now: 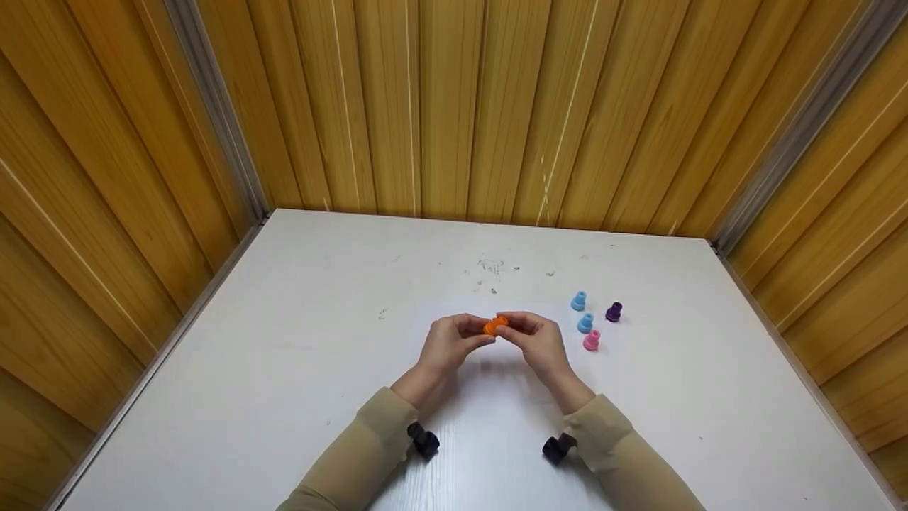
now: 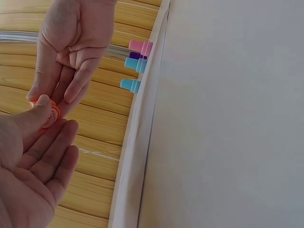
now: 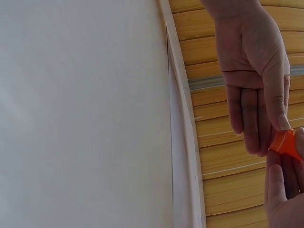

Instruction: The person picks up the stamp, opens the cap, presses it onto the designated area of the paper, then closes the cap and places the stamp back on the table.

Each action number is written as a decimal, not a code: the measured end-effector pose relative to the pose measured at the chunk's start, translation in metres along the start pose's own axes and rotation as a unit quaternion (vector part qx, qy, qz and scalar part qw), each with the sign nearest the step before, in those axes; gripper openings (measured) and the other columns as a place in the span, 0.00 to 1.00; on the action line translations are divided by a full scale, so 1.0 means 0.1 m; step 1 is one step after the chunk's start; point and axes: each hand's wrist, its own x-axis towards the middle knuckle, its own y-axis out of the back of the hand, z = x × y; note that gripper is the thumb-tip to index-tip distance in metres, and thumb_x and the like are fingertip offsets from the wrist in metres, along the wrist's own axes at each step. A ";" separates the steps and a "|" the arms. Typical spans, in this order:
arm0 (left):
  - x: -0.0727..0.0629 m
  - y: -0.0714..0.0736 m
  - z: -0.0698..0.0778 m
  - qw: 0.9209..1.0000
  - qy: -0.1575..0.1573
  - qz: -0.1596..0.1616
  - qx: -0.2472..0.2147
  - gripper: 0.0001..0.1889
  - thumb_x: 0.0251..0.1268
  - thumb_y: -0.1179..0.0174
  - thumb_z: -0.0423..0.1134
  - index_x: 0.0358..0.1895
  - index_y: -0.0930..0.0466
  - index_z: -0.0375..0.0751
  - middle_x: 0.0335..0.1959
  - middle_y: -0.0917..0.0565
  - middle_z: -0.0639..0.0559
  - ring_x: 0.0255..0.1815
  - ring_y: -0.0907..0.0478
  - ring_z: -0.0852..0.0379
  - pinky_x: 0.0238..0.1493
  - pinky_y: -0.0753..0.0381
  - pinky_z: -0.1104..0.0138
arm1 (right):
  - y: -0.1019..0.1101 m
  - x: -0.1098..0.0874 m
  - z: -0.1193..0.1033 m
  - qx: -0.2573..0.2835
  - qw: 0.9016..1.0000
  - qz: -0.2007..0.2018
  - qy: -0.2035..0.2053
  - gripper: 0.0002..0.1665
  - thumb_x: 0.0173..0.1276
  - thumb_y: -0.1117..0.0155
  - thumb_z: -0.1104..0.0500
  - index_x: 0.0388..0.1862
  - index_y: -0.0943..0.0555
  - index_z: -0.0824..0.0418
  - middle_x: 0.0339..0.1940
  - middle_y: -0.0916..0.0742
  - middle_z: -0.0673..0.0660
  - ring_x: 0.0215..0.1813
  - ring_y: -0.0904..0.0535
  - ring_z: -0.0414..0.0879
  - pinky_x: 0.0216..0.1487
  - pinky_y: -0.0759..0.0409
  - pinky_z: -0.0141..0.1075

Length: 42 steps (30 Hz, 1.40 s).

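Both hands meet over the middle of the table around a small orange stamp (image 1: 496, 326). My left hand (image 1: 445, 344) pinches its left end between thumb and fingers. From the other side, my right hand (image 1: 543, 345) grips it with thumb and fingertips. In the left wrist view, the stamp's round end (image 2: 51, 117) shows small printed marks. The right wrist view shows the stamp's orange side (image 3: 284, 142) between the two hands; fingers hide part of it.
Right of the hands stand two light blue stamps (image 1: 579, 301), a dark purple stamp (image 1: 613, 311) and a pink stamp (image 1: 591, 341). The white table (image 1: 248, 369) carries faint dark marks towards the back. Wood-patterned walls (image 1: 447, 106) enclose its back and sides.
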 end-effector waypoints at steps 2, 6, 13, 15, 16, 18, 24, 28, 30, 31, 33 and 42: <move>0.00 0.00 0.00 1.000 -0.003 0.002 0.008 0.13 0.60 0.26 0.34 0.47 0.11 0.34 0.43 0.08 0.42 0.43 0.09 0.51 0.45 0.10 0.69 | 0.00 0.00 0.01 -0.002 1.000 0.001 -0.006 0.18 0.67 0.27 0.64 0.55 0.13 0.67 0.50 0.08 0.58 0.50 0.13 0.46 0.55 0.14 0.28; 0.00 0.00 0.00 1.000 -0.004 0.004 0.016 0.12 0.61 0.27 0.34 0.46 0.10 0.34 0.43 0.08 0.42 0.43 0.09 0.52 0.45 0.10 0.70 | -0.01 0.00 0.02 -0.001 1.000 0.004 -0.012 0.18 0.66 0.26 0.64 0.55 0.13 0.67 0.50 0.08 0.58 0.50 0.13 0.46 0.55 0.14 0.28; 0.00 -0.01 0.00 1.000 -0.017 0.008 0.013 0.12 0.60 0.27 0.32 0.46 0.11 0.32 0.43 0.08 0.40 0.44 0.09 0.49 0.44 0.10 0.70 | -0.02 0.01 0.04 0.020 1.000 0.013 -0.019 0.16 0.66 0.26 0.64 0.53 0.12 0.64 0.51 0.08 0.59 0.50 0.12 0.46 0.55 0.13 0.29; 0.01 -0.01 -0.01 1.000 -0.010 0.006 0.010 0.11 0.60 0.27 0.32 0.46 0.11 0.32 0.42 0.08 0.40 0.44 0.09 0.48 0.44 0.11 0.70 | -0.02 0.01 0.05 0.025 0.999 0.015 -0.019 0.16 0.66 0.26 0.64 0.52 0.12 0.65 0.50 0.08 0.59 0.49 0.12 0.44 0.54 0.13 0.29; 0.01 -0.01 -0.01 1.000 -0.003 0.005 0.007 0.11 0.60 0.27 0.32 0.46 0.11 0.32 0.42 0.08 0.40 0.45 0.09 0.48 0.44 0.11 0.70 | -0.02 0.01 0.05 0.027 0.999 0.015 -0.017 0.16 0.65 0.25 0.65 0.52 0.12 0.66 0.50 0.08 0.59 0.49 0.12 0.44 0.53 0.13 0.29; 0.01 -0.01 0.00 1.000 0.010 0.004 0.006 0.11 0.60 0.26 0.32 0.45 0.11 0.32 0.42 0.08 0.40 0.44 0.09 0.49 0.44 0.11 0.70 | -0.03 0.02 0.06 0.030 0.999 0.015 -0.013 0.16 0.65 0.25 0.66 0.52 0.12 0.67 0.49 0.08 0.60 0.48 0.12 0.43 0.53 0.13 0.29; 0.02 0.04 0.02 0.999 0.042 0.001 0.012 0.12 0.58 0.24 0.35 0.44 0.10 0.34 0.40 0.08 0.42 0.42 0.09 0.51 0.44 0.10 0.68 | -0.02 0.01 0.03 0.017 0.999 0.023 0.018 0.15 0.64 0.25 0.65 0.51 0.11 0.65 0.47 0.08 0.59 0.46 0.13 0.41 0.53 0.13 0.27; 0.05 0.10 -0.01 0.998 0.065 0.004 -0.013 0.12 0.59 0.25 0.32 0.45 0.13 0.32 0.41 0.08 0.40 0.44 0.09 0.50 0.46 0.10 0.66 | 0.02 0.01 0.00 0.005 0.997 0.038 0.063 0.15 0.65 0.25 0.65 0.50 0.11 0.64 0.47 0.08 0.61 0.45 0.13 0.41 0.51 0.14 0.26; 0.07 0.15 -0.02 0.997 0.074 0.010 -0.030 0.13 0.59 0.26 0.30 0.46 0.15 0.31 0.43 0.09 0.38 0.45 0.10 0.49 0.47 0.10 0.66 | 0.05 0.02 -0.01 -0.001 0.996 0.042 0.075 0.15 0.65 0.26 0.66 0.50 0.11 0.64 0.47 0.08 0.61 0.45 0.14 0.41 0.50 0.14 0.25; 0.08 0.17 -0.03 0.996 0.076 0.013 -0.037 0.13 0.59 0.26 0.29 0.46 0.15 0.31 0.43 0.09 0.38 0.46 0.10 0.48 0.48 0.10 0.66 | 0.06 0.02 -0.01 -0.005 0.996 0.042 0.078 0.14 0.65 0.26 0.66 0.50 0.11 0.64 0.48 0.08 0.62 0.45 0.14 0.42 0.50 0.14 0.25; 0.10 0.21 -0.05 0.996 0.080 0.020 -0.045 0.14 0.59 0.26 0.29 0.47 0.16 0.31 0.45 0.10 0.38 0.47 0.10 0.48 0.49 0.10 0.66 | 0.08 0.03 -0.02 -0.015 0.996 0.039 0.076 0.15 0.66 0.26 0.66 0.51 0.11 0.63 0.49 0.09 0.61 0.46 0.14 0.42 0.50 0.14 0.25; 0.13 0.36 -0.12 0.994 0.092 0.054 -0.025 0.16 0.62 0.27 0.33 0.52 0.14 0.32 0.47 0.10 0.39 0.48 0.12 0.51 0.49 0.11 0.67 | 0.02 0.17 0.01 -0.061 0.996 0.023 0.066 0.18 0.63 0.24 0.64 0.53 0.11 0.60 0.48 0.08 0.59 0.47 0.14 0.46 0.49 0.15 0.23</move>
